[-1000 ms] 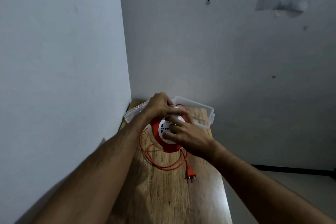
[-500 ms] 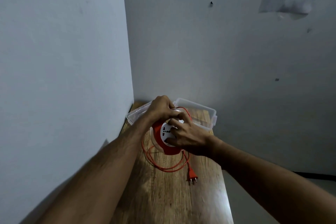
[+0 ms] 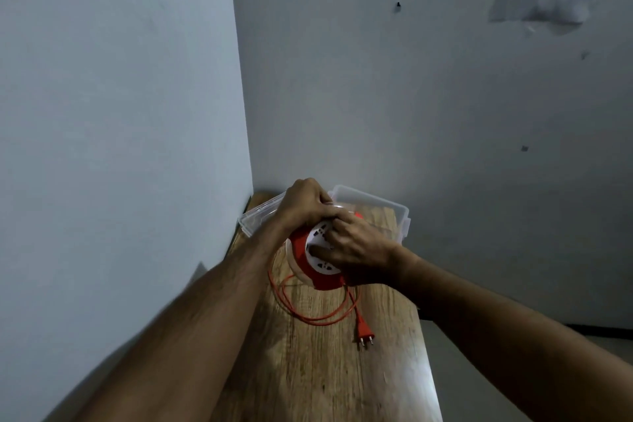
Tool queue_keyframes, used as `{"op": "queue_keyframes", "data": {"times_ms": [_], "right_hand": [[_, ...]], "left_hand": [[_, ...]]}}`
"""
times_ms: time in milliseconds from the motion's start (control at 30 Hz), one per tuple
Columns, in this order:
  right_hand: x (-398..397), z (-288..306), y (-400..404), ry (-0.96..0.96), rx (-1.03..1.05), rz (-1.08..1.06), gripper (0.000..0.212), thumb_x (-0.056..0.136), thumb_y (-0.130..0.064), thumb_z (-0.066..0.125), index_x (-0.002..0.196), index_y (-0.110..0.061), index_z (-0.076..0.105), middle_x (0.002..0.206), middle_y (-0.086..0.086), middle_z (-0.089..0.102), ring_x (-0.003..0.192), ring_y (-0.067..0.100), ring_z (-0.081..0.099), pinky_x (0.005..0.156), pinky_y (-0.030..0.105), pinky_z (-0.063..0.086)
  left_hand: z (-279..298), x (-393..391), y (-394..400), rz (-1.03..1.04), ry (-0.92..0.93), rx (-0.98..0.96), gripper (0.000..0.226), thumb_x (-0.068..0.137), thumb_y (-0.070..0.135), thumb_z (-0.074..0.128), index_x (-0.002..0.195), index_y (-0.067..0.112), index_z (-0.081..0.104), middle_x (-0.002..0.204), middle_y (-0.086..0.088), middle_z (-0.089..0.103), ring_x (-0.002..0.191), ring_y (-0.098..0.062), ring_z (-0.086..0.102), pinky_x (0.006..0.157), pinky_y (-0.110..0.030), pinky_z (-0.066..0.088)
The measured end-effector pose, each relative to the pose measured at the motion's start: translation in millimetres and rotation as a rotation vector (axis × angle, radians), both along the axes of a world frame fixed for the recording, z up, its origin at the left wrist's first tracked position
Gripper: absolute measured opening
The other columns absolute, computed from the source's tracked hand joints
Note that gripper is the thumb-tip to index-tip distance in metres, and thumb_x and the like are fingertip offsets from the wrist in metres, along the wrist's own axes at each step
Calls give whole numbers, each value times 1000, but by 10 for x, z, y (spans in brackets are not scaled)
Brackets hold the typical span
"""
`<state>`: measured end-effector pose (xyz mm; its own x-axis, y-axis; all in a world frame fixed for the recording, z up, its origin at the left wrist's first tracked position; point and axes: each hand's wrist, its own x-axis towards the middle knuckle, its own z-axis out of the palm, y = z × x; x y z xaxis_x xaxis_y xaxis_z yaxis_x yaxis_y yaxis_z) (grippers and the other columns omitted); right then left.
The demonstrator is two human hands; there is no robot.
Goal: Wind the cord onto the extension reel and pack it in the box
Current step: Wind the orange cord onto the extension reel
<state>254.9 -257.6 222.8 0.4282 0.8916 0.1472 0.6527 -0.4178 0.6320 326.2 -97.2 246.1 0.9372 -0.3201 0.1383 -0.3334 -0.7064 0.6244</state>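
A red and white extension reel (image 3: 310, 259) is held just above the wooden table (image 3: 325, 370). My left hand (image 3: 305, 204) grips its top edge. My right hand (image 3: 356, 247) lies on its white socket face, fingers pressed against it. Loose orange cord (image 3: 308, 313) lies in loops on the table below the reel and ends in an orange plug (image 3: 363, 331) to the right. A clear plastic box (image 3: 383, 207) stands open behind the reel, partly hidden by my hands.
The narrow table stands in a corner, with a wall (image 3: 120, 147) close on the left and another behind. Its right edge drops to the floor (image 3: 479, 387). Bare wood lies in front of the plug.
My right hand has turned on the reel's socket face while my left hand kept its grip. The loose cord loops and plug lie about where they were.
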Motion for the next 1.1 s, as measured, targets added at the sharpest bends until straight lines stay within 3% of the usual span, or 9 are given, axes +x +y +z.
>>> {"op": "queue_keyframes", "data": {"times_ms": [67,167,300,433,567,700,833,967,1100], "right_hand": [[-12,-61,7,128,255,-107,70,70,-40,83,130,-12,60,114,20,70,103,38,69,91,52,57],[-79,-151,104,187,665,-215,62,68,-30,86,122,-8,67,106,16,75,88,32,74,74,37,60],[-225,-320,347,362,1311,-528,54,76,-42,81,123,-16,69,105,4,77,85,16,74,78,31,62],[-359,-326,638,410,1874,-771,58,70,-38,90,122,-20,71,109,-7,73,86,-2,63,79,22,58],[-344,-282,809,700,2483,-1090,62,65,-39,93,118,-19,68,119,5,70,104,21,69,88,45,61],[-263,-57,869,913,3068,-1135,83,71,-37,90,134,-7,45,110,9,55,111,35,64,87,47,56],[-294,-82,836,969,2969,-995,69,73,-26,90,128,-7,52,118,14,66,108,38,69,89,58,59],[-379,-232,800,761,2639,-922,35,82,-18,84,102,-20,54,113,9,67,93,27,74,73,47,65],[-517,-297,517,323,1614,-447,20,89,-15,71,107,-16,63,102,2,67,89,10,66,74,30,58]], "left_hand": [[7,3,20,-4,-15,-58,52,72,58,84,61,9,76,51,-6,65,42,-8,52,44,-18,36],[49,2,13,9,-49,-100,56,66,68,83,67,12,80,59,-3,72,51,-16,66,51,-32,50],[40,14,7,28,-70,-114,53,69,66,82,73,13,82,64,0,74,54,-13,70,57,-32,58],[-22,3,-40,44,-105,-87,59,67,70,81,59,12,75,50,-1,66,42,-9,58,47,-27,43],[-111,-32,-99,37,-110,-64,57,66,68,83,47,18,62,46,1,60,39,-6,51,47,-24,40],[-126,-38,-115,19,-144,-50,58,65,69,83,45,21,57,46,4,59,42,-6,54,47,-25,43],[-99,35,-7,10,-109,-98,55,69,66,83,52,16,68,49,1,64,45,-15,60,49,-34,48],[-114,46,28,40,-46,-143,47,70,64,84,59,19,73,57,3,70,50,-11,65,54,-32,55],[-151,61,88,37,-31,-123,57,68,69,82,63,12,76,57,-1,70,50,-13,65,54,-32,54]]}}
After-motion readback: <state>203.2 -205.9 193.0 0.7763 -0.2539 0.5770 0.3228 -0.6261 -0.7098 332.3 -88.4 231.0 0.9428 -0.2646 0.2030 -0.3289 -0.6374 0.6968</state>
